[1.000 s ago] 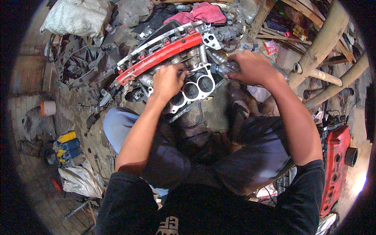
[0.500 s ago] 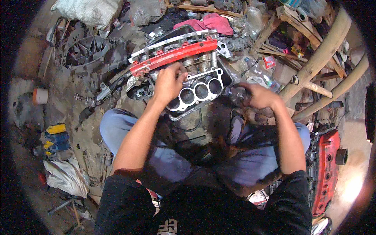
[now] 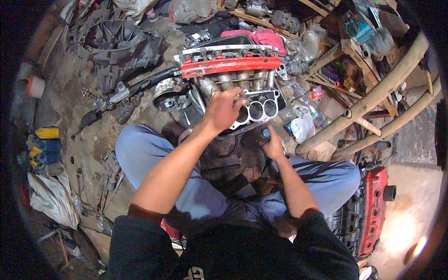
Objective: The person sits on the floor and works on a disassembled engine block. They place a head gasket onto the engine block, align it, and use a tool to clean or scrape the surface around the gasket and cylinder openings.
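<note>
A silver intake manifold [image 3: 216,86] with a red bar [image 3: 233,66] along its far side lies in front of my crossed legs. Its near flange [image 3: 278,100] has a row of round openings. My left hand [image 3: 224,111] is closed on this flange, with curled fingers covering part of it. Just off the manifold's near right corner, my right hand [image 3: 274,143] is wrapped round a dark thing with a rounded bluish end [image 3: 265,134]. Most of that thing is hidden by the fingers and shadow, so its kind does not show.
A dark ribbed housing [image 3: 116,42] lies at the far left. Bent wooden poles [image 3: 359,112] run along the right, beside a white plastic bag [image 3: 302,123]. A red-topped engine part [image 3: 374,212] stands at lower right. Yellow-and-blue gloves [image 3: 45,147] lie on the left.
The view has shifted, so the manifold appears farther right. My right hand has drawn in nearer my lap, holding the dark thing. My left hand stays at the flange.
</note>
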Motion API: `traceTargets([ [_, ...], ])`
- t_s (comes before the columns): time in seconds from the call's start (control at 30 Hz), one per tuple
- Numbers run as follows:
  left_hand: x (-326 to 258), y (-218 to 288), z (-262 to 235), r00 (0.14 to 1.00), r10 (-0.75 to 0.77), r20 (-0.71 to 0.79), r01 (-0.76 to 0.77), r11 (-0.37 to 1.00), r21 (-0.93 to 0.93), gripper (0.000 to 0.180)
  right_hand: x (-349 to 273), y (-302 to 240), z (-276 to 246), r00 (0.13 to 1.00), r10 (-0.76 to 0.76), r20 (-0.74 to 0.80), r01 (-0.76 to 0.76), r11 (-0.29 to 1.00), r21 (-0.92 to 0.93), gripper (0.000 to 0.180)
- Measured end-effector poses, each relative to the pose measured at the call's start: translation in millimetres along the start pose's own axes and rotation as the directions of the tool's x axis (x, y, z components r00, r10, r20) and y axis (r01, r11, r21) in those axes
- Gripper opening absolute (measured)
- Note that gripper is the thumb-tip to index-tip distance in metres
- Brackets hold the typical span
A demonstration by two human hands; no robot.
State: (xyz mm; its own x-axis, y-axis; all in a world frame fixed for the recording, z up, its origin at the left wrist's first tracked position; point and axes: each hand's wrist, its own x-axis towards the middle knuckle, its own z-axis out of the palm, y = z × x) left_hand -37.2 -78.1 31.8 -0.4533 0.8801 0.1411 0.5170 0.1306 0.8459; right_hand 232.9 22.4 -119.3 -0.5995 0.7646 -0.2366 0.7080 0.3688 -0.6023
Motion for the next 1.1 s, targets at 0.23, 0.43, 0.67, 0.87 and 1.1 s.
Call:
traceTargets([
  [0.23, -13, -1, -11, 0.997, 0.024, -0.077, -0.029, 0.997, -0.069, 0.012, -12, -15, 26, 0.993, -0.117, -0.001, 0.117, 0.992, -0.052, 0.077],
  [0.43, -11, -3, -9, 0.996, 0.050, -0.079, -0.057, 0.994, -0.097, 0.017, -13, -34, 15, 0.999, -0.032, 0.020, 0.033, 0.997, -0.065, 0.077],
  [0.67, -4, -1, -2, 0.978, 0.118, -0.174, -0.127, 0.991, -0.043, 0.022, -21, -56, -38, 0.991, 0.003, 0.135, 0.024, 0.980, -0.196, 0.073],
  [0.87, 10, 19, -5, 0.992, 0.078, -0.103, -0.102, 0.962, -0.252, 0.022, -18, -139, -122, 0.952, -0.301, 0.059, 0.303, 0.952, -0.038, 0.049],
  [1.1, 26, 46, 5, 0.957, 0.259, -0.132, -0.284, 0.932, -0.227, 0.018, 31, -189, -168, 0.783, -0.622, 0.035, 0.619, 0.771, -0.150, 0.018],
])
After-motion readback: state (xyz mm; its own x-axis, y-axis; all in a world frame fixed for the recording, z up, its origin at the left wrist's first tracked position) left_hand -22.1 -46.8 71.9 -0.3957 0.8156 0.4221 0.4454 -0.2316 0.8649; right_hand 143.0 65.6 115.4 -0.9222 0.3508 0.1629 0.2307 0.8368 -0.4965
